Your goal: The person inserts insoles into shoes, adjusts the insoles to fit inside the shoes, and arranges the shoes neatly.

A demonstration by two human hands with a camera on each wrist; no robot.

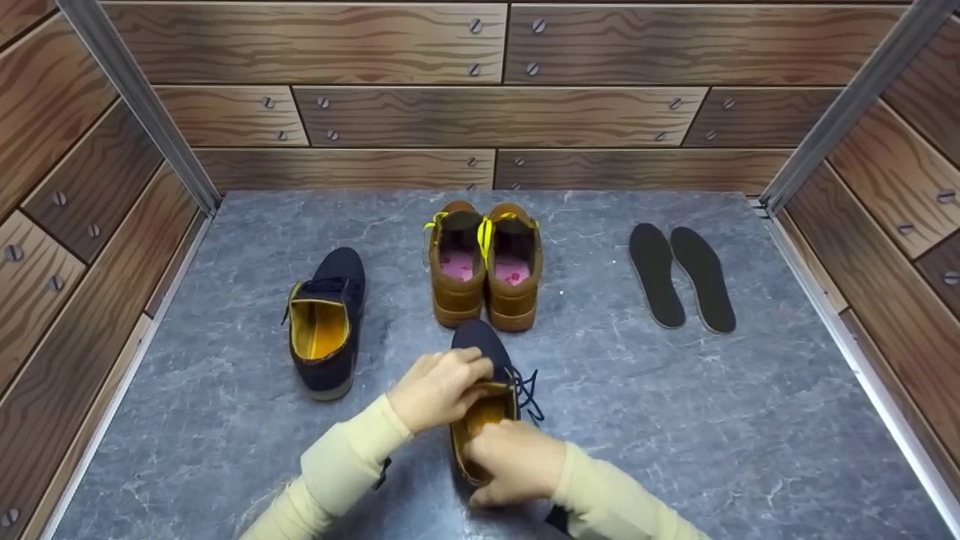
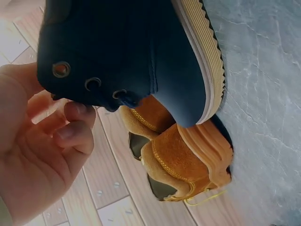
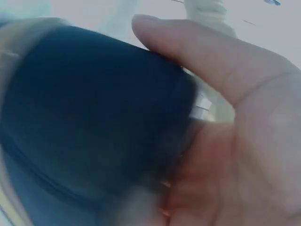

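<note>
A navy lace-up shoe [image 1: 478, 341] with a yellow lining stands toe-away at the front middle. My left hand [image 1: 442, 382] holds its lace flap, with curled fingers [image 2: 75, 136] at the eyelet edge in the left wrist view. At the heel, my right hand [image 1: 519, 461] grips the collar: its fingers reach inside, and the thumb lies along the outside in the right wrist view. The inside of the heel is partly covered by that hand. Loose dark laces [image 1: 531, 397] hang off the right side. The matching navy shoe [image 1: 351, 274] stands at the left, untouched.
A pair of brown shoes [image 1: 457, 294] with yellow laces and pink patterned insides stands just beyond the held shoe's toe. Two dark insoles [image 1: 657, 276] lie side by side at the right. Wood-patterned panels [image 1: 397, 116] enclose the grey marbled surface [image 1: 750, 435].
</note>
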